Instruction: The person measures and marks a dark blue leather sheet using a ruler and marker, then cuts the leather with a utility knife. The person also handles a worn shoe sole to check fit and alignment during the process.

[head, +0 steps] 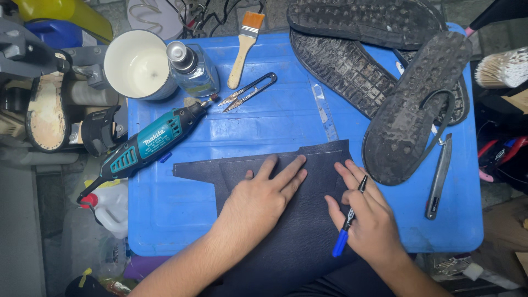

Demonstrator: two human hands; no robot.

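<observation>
A dark navy fabric piece (297, 231) with stitched edges lies on the blue plastic work surface (176, 214) and hangs over its near edge. My left hand (264, 195) presses flat on the fabric, fingers spread toward the upper right. My right hand (366, 217) rests on the fabric's right edge and holds a black pen with a blue cap (347, 220), its tip pointing up between my fingers.
A teal rotary tool (146, 144) lies at the left. Behind it are a white cup (137, 63), a clear glass bottle (192, 69), thread snips (247, 91), a paintbrush (245, 49) and a clear ruler (325, 113). Black shoe soles (407, 104) and a metal knife (439, 179) lie on the right.
</observation>
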